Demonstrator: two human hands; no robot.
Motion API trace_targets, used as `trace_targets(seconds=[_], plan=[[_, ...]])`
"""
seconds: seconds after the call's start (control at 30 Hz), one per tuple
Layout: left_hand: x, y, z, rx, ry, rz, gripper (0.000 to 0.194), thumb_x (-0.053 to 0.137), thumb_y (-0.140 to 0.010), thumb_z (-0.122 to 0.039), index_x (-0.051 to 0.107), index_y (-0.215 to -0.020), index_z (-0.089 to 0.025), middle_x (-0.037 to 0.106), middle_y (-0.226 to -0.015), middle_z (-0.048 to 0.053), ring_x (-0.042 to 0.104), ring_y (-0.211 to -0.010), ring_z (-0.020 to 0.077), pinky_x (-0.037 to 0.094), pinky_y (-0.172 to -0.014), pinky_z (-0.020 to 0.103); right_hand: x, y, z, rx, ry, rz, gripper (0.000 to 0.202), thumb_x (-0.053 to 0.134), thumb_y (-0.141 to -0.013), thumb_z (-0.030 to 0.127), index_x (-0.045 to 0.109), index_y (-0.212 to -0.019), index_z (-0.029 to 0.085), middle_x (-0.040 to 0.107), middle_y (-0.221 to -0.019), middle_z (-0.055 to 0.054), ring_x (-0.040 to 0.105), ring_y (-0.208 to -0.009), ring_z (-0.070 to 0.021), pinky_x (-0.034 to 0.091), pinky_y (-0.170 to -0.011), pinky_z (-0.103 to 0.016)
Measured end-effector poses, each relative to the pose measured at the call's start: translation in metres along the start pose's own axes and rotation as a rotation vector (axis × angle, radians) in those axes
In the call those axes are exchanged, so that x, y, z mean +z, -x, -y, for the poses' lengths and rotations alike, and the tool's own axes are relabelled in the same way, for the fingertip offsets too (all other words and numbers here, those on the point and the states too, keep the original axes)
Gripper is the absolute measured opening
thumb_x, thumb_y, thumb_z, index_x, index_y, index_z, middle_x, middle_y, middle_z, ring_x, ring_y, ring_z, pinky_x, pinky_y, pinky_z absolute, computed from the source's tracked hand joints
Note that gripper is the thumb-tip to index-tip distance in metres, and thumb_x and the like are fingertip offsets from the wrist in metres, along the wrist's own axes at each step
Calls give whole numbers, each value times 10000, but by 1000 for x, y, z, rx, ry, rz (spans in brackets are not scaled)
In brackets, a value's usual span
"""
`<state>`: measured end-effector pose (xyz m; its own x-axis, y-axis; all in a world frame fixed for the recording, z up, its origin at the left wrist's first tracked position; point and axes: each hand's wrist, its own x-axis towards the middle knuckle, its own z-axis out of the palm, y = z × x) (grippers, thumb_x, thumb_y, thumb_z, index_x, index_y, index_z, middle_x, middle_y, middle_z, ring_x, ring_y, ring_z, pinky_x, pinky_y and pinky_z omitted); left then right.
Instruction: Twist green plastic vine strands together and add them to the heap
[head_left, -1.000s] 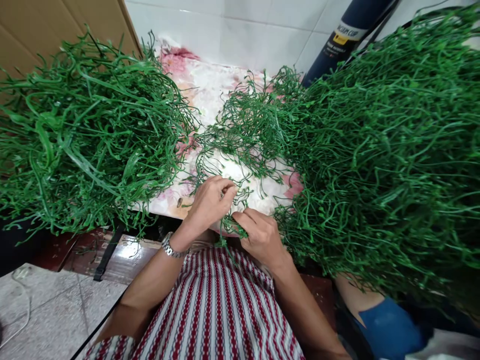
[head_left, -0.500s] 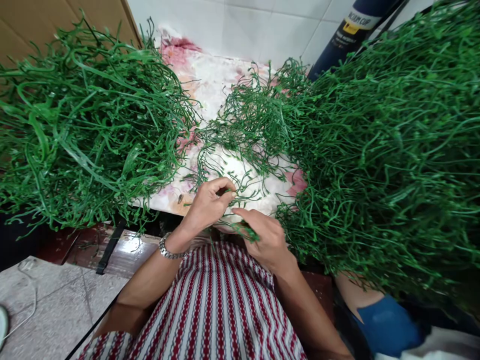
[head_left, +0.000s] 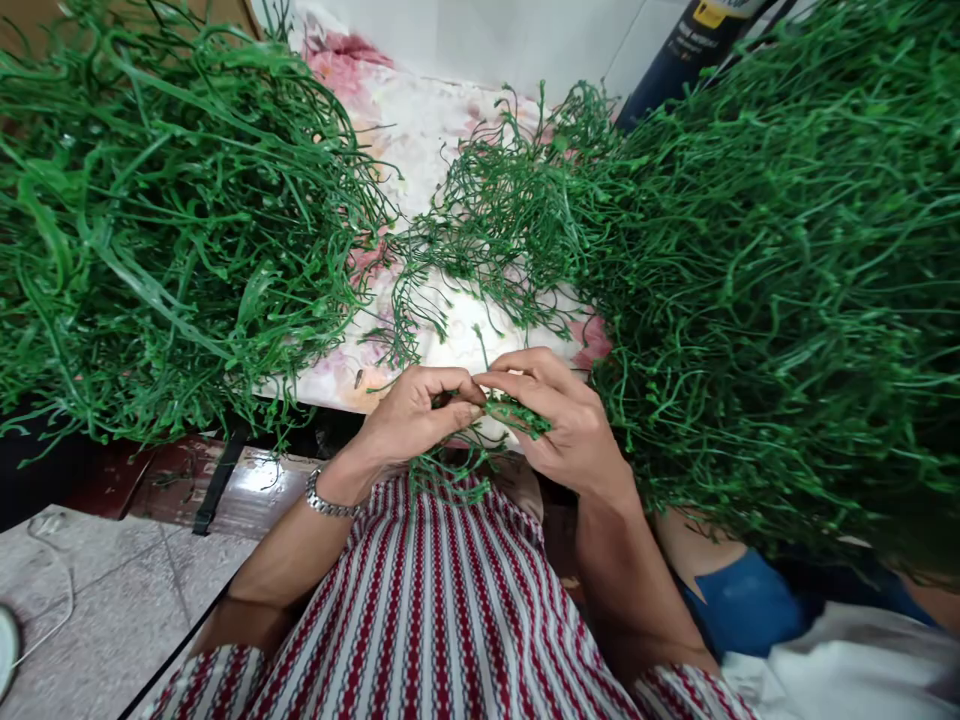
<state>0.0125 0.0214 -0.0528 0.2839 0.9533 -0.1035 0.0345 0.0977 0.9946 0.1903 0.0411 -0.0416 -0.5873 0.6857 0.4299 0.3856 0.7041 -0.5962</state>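
At six o'clock from the hands, nearest: one red-and-white striped cloth shirt [head_left: 450,600]. One silver metal link watch [head_left: 328,497], left wrist, toward seven.

Two hands, meeting by the near table edge. Left hand [head_left: 420,415]: thumb and fingertips pinched on the ends of a small bunch of thin green stems with budded tips [head_left: 525,415]. Right hand [head_left: 574,425]: fingers loosely curled round the same bunch. Stems too tangled to count. More dangle under the left hand.

Just past the fingers, at twelve: small bare patch of white-and-pink floral table cover [head_left: 420,140]. Narrow bare strip runs on at eleven, widening toward the far edge.

Two big green stem heaps: one at ten [head_left: 172,220], overhanging the near edge; one at two [head_left: 787,270], crowding the right side. One smaller thin-stemmed pile [head_left: 525,220], twelve to one, merging with the latter.

One dark blue cylinder [head_left: 671,70], tilted, at one. White wall [head_left: 480,40] behind, at twelve.
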Motion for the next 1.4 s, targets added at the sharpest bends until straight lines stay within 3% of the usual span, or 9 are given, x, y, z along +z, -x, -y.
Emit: trace_targets(seconds=[0.1, 0.2, 0.3, 0.4, 0.5, 0.77, 1.0, 1.23, 1.4], plan=[[0, -2, 5, -22, 14, -25, 82, 569, -691, -176, 610, -638, -129, 499, -552, -22, 417, -514, 75, 352, -492, 193, 1, 6, 1, 48, 21, -35, 284, 522, -804, 126, 612, -1069, 171, 579, -912, -74, 576, -854, -171, 494, -717, -302], [2, -6, 6, -47, -59, -99, 90, 561, -690, -154, 607, -618, -126, 496, -533, -29, 392, -495, 63, 326, -469, 180, -6, 9, 12, 86, 66, -198, 327, 536, -792, 103, 606, -1094, 207, 600, -837, -46, 571, -745, -152, 488, -653, -285], [6, -8, 4, -46, -147, -113, 99, 543, -695, -136, 604, -618, -121, 517, -546, -26, 411, -506, 62, 328, -470, 172, -13, 5, 23, 24, 39, -313, 342, 530, -799, 91, 601, -1097, 241, 632, -834, -34, 577, -758, -153, 491, -670, -287], [8, -6, 3, -9, -169, -90, 107, 523, -696, -121, 592, -615, -127, 516, -550, -27, 435, -520, 71, 352, -479, 174, -9, -1, 19, 17, 12, -143, 321, 506, -812, 101, 594, -1098, 215, 637, -967, -61, 593, -898, -177, 498, -773, -318], [8, -3, 3, 45, -158, -94, 110, 515, -697, -123, 575, -605, -135, 521, -564, -22, 459, -552, 84, 380, -517, 188, 3, 0, 5, 121, -134, 54, 312, 477, -839, 127, 565, -1134, 178, 637, -988, -70, 605, -908, -164, 500, -794, -317], [11, -1, 6, 218, -375, -132, 129, 481, -727, -108, 570, -645, -152, 529, -594, -12, 487, -590, 97, 377, -567, 207, 15, 11, 0, 324, -255, 68, 218, 528, -847, 251, 590, -1035, 158, 671, -950, -58, 627, -856, -151, 484, -771, -265], [17, 5, 8, 316, -684, -139, 172, 424, -749, -59, 545, -682, -160, 503, -635, -4, 475, -606, 108, 356, -580, 233, 10, 11, -2, 306, -49, 215, 120, 521, -789, 112, 584, -880, 158, 575, -783, -25, 555, -729, -135, 422, -666, -237], [15, 6, 5, 233, -863, -67, 226, 395, -719, -42, 564, -802, -167, 608, -770, 39, 560, -720, 160, 416, -658, 273, 14, 14, -2, 228, 242, 233, 150, 481, -738, 75, 549, -837, 164, 478, -756, -30, 476, -697, -155, 379, -610, -252], [14, 6, 6, 196, -875, -7, 273, 376, -664, -26, 580, -782, -165, 612, -742, 43, 573, -723, 176, 425, -654, 285, 16, 13, 3, 201, 468, 272, 115, 484, -737, 88, 541, -799, 167, 488, -745, -42, 462, -674, -164, 323, -571, -265]])
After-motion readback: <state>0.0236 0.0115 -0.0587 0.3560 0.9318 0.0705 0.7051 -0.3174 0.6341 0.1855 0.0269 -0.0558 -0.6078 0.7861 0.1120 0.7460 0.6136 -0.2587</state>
